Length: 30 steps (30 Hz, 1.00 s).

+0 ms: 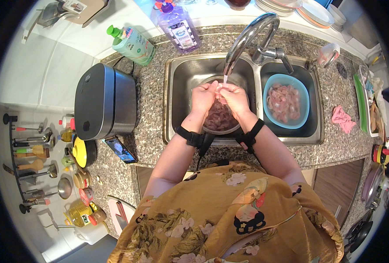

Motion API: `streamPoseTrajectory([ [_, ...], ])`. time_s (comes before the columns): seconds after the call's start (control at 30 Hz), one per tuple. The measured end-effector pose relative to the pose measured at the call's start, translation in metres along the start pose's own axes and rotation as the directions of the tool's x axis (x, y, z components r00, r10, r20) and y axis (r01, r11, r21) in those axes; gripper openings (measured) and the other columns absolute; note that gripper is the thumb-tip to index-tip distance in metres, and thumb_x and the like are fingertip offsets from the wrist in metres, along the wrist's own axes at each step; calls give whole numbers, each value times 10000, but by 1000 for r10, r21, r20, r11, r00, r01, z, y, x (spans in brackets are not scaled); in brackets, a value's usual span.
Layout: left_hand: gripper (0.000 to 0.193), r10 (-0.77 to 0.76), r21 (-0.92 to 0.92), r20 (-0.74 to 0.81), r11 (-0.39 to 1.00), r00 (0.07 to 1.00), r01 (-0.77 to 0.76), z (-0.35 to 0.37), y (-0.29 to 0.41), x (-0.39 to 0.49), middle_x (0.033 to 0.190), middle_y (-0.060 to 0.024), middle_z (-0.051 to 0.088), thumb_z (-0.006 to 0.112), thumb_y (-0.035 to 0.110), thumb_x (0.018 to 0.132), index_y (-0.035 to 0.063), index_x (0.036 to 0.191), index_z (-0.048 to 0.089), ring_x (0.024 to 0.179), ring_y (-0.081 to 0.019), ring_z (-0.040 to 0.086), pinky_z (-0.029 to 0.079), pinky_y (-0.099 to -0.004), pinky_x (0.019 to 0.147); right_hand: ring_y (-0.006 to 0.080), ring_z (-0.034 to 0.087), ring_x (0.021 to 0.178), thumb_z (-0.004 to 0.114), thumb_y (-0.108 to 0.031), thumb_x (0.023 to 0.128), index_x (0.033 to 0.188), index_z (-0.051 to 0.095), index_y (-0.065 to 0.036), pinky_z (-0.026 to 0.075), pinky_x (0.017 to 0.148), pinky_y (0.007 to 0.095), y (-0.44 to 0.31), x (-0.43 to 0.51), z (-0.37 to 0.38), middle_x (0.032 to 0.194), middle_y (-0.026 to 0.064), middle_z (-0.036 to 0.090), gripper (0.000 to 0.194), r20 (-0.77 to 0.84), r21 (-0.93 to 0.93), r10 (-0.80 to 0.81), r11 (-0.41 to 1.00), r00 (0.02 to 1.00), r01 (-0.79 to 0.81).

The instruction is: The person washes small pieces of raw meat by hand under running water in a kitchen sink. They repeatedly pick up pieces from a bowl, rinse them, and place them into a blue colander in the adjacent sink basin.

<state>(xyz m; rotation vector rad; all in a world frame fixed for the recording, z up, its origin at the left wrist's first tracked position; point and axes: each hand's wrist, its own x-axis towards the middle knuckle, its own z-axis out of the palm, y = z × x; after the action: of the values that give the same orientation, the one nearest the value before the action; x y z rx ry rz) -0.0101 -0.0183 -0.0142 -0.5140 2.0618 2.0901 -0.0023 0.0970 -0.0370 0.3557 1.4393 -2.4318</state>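
Note:
My left hand (203, 97) and my right hand (234, 98) meet above a metal bowl (227, 132) in the left sink basin. Both hold a pale pink piece of raw meat (219, 92) between their fingers. Water (225, 80) runs from the chrome faucet (247, 36) onto or just beside the fingers. More dark pink meat pieces (220, 117) lie in the bowl below. In the right basin, a light blue plastic bowl (307, 108) holds many raw meat pieces (283, 102) in liquid. Each wrist wears a black strap.
A rice cooker (99, 102) and a phone (120, 150) stand left of the sink. Two pump bottles (135, 46) (181, 29) are behind it. A pink cloth (343, 119) and a green-edged tray (362, 102) lie right. Plates (316, 13) are stacked at the back.

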Motion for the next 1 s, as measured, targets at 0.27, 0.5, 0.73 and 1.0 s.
streamPoseTrajectory([
  [0.27, 225, -16, -30, 3, 999, 1000, 17, -1, 0, 0, 615, 21, 576, 625, 231, 894, 49, 765, 653, 458, -32, 393, 289, -203, 429, 60, 511, 622, 576, -25, 862, 997, 652, -13, 351, 515, 183, 0, -2, -4, 802, 39, 633, 156, 50, 115, 29, 993, 998, -35],
  [0.5, 219, -94, -93, 46, 991, 995, 98, -4, 0, 3, 587, 20, 543, 607, 227, 905, 52, 774, 621, 432, -49, 384, 271, -203, 401, 54, 497, 626, 568, -1, 848, 1037, 648, -13, 346, 522, 181, 4, -2, 0, 797, 19, 626, 206, 4, 21, 3, 1000, 1000, -3],
  [0.73, 200, -165, -179, 124, 966, 979, 185, -8, -4, 6, 616, 5, 546, 594, 215, 912, 37, 820, 603, 438, -58, 404, 313, -192, 403, 54, 542, 642, 576, -94, 897, 1039, 653, -37, 391, 537, 169, 8, -2, -2, 852, 13, 659, 171, -34, 40, 12, 999, 999, -11],
  [1.0, 73, -114, -145, 224, 978, 968, 148, 6, -7, 3, 700, -8, 602, 614, 90, 879, 20, 893, 628, 507, -36, 434, 344, -189, 454, 39, 518, 594, 588, -153, 911, 1004, 657, -57, 382, 502, 162, 11, 5, -12, 787, -18, 632, 151, -94, 73, 1, 997, 996, 6],
])
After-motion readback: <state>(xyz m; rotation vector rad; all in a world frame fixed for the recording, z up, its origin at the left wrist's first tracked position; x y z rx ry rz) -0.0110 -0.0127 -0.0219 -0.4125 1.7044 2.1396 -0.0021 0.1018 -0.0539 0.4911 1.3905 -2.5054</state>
